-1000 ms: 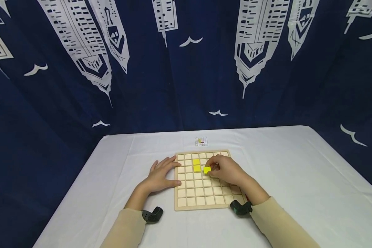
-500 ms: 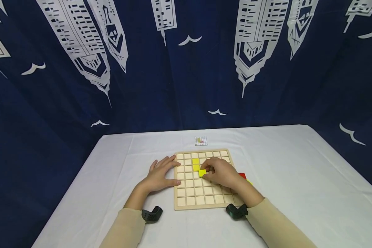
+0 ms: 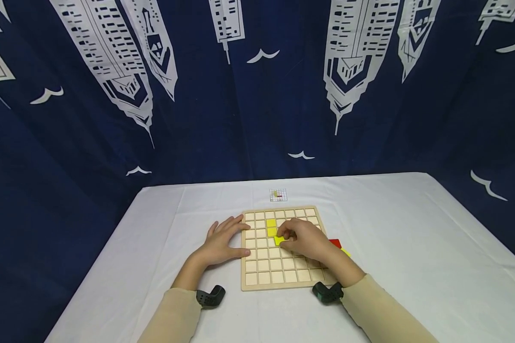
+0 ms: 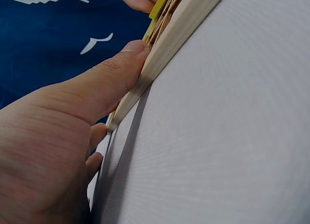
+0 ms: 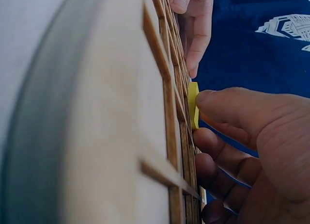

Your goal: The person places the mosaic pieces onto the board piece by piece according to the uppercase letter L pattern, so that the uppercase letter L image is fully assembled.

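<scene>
A wooden grid board (image 3: 263, 278) lies flat on the table. My left hand (image 3: 221, 245) rests along its left edge with thumb and fingers spread, the thumb tip on the rim in the left wrist view. Two yellow square tiles (image 3: 271, 227) sit in neighbouring cells, one in front of the other. Just nearer and slightly right, my right hand (image 3: 304, 240) pinches a third yellow tile (image 3: 278, 241) at the board's surface. In the right wrist view that tile (image 5: 193, 105) stands out above the grid slats, between thumb and fingers. Whether it is fully in a cell is hard to tell.
A small card (image 3: 278, 195) printed with a coloured grid lies behind the board. To the board's right are a red piece (image 3: 335, 243) and a yellow piece (image 3: 346, 252), partly hidden by my right forearm. A dark blue patterned curtain (image 3: 249, 119) hangs behind the white-covered table (image 3: 390, 228).
My right hand has moved left and slightly nearer with the yellow tile, which is now lower against the board. The red piece has come into view. My left hand stays in place.
</scene>
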Demonstrator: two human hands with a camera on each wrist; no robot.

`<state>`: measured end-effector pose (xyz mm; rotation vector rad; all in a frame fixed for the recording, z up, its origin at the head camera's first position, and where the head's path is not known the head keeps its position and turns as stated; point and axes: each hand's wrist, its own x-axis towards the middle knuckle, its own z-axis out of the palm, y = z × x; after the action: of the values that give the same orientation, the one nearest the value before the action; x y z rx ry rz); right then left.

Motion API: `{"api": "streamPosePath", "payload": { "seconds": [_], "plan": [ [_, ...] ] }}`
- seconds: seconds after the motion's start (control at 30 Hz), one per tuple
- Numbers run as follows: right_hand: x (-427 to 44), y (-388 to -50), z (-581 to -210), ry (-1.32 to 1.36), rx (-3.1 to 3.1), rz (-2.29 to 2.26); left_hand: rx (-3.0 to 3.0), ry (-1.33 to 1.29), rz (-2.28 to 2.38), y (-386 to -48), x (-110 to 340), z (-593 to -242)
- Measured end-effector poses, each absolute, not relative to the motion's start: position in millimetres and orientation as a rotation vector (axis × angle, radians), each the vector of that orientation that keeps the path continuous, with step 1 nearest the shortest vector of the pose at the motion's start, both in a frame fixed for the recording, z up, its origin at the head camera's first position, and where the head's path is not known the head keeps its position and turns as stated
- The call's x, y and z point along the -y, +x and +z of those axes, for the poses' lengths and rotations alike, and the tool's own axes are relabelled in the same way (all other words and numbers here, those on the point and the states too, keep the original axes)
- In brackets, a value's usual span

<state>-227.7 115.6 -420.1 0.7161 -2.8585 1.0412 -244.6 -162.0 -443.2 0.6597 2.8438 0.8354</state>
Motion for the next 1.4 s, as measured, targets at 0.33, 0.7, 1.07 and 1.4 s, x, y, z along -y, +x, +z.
{"api": "streamPosePath", "payload": {
  "seconds": [0.33, 0.7, 1.07, 1.4],
  "plan": [
    [-116.3, -227.4, -422.2, 0.824, 2.82, 1.094, -2.857, 0.651, 0.828, -244.6, 161.9, -444.4],
    [-116.1, -227.2, -421.0, 0.892, 2.799, 1.088, -2.861, 0.679, 0.84, -244.8, 161.5, -443.4],
    [-116.3, -226.7, -422.2, 0.926, 2.795, 1.106, -2.856, 0.678, 0.84, -244.3, 162.0, -443.0],
    [-115.8, -225.6, -420.1, 0.899, 2.833, 1.082, -2.858, 0.684, 0.833, -243.9, 161.7, -442.2]
  ]
}}
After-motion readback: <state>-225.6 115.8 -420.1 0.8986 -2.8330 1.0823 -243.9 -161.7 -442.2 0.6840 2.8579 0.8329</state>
